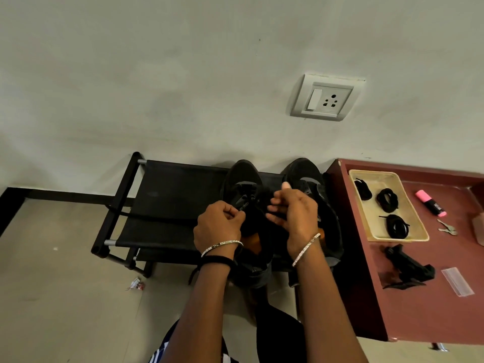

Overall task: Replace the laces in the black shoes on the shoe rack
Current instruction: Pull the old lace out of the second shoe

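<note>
Two bare forearms reach forward, each with a thin silver bangle (pixel 222 246) at the wrist; the left wrist has also a black band. The left hand (pixel 218 225) has its fingers curled, and the thumb and the first finger are pressed together on a black lace (pixel 246 205) at the eyelets of a shoe (pixel 243 179). The right hand (pixel 293 213) is just beside it, over the same shoe, with bent fingers and the thumb lifted. Everything there is black on black, so I cannot tell if this hand pinches the lace.

The shoe stands on the top shelf of a black rack (pixel 167 195), toe to the wall. The other shoe (pixel 305 174) stands next to it on the right, partly behind the right hand.

To the right of the rack, touching it or nearly so, is a red-brown table (pixel 419 315). On it lies a beige tray (pixel 416 230) with three coiled black laces (pixel 398 226). Beside the tray are a pink marker (pixel 430 203) and keys (pixel 447 228).

On the grey wall (pixel 183 74) above the shoes is a white socket (pixel 324 99) with a switch.
</note>
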